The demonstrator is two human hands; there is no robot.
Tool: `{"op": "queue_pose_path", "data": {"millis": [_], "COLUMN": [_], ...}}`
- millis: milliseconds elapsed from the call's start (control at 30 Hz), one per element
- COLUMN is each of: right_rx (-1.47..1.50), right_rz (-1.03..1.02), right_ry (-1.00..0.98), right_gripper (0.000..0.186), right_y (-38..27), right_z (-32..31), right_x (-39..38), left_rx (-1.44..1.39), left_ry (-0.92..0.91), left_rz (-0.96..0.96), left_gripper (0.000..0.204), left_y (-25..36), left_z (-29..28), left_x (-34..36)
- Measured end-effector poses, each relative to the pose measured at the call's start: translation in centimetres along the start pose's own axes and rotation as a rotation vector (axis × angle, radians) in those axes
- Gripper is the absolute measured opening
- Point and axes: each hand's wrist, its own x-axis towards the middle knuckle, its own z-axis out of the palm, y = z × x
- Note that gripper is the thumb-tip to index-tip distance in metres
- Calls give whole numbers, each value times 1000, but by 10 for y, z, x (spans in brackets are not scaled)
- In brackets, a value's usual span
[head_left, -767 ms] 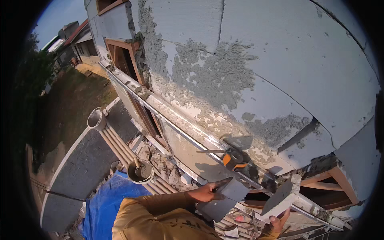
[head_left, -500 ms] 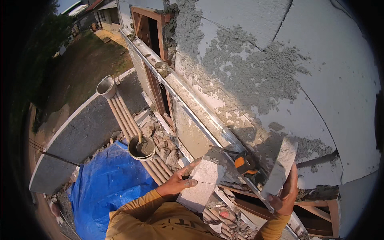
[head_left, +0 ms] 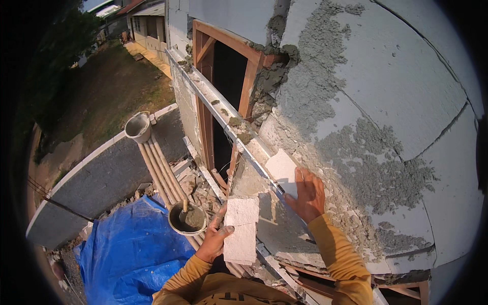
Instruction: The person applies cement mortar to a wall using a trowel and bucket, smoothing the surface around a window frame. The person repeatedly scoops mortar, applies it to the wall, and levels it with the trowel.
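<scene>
My left hand [head_left: 212,243] is closed around the edge of a pale, rough lightweight concrete block [head_left: 241,216], with its thumb on the near face. A crack or joint line runs across that block. My right hand [head_left: 309,195] grips a smaller, thinner piece of the same pale block [head_left: 281,166] by its near end. That piece is just above the metal channel [head_left: 231,124] running along the wall; whether it rests there I cannot tell. Grey mortar [head_left: 356,157] is smeared over the block wall [head_left: 406,91] to the right.
A wooden window frame [head_left: 250,86] opens beyond the channel. Below, one bucket with grey mix [head_left: 175,223] and another bucket [head_left: 138,127] sit by long poles [head_left: 163,170]. A blue tarp [head_left: 132,249], rubble [head_left: 195,185] and a low curved wall [head_left: 107,188] lie lower left.
My right hand has swung left and away from me, bringing the thin piece over the channel. The larger block in my left hand has shifted left. The view has turned, showing more of the window.
</scene>
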Motion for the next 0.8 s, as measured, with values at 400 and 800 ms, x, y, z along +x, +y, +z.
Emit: {"op": "queue_pose_path", "data": {"millis": [400,800], "right_rx": [341,1142], "right_rz": [88,454], "right_ry": [51,-125], "right_gripper": [53,47], "right_y": [-47,-76], "right_z": [-29,10], "right_x": [45,99], "left_rx": [358,404], "left_ry": [-277,-168], "left_rz": [-51,95], "left_gripper": [67,69], "left_y": [79,77], "left_z": [-18,3], "left_x": [110,123]}}
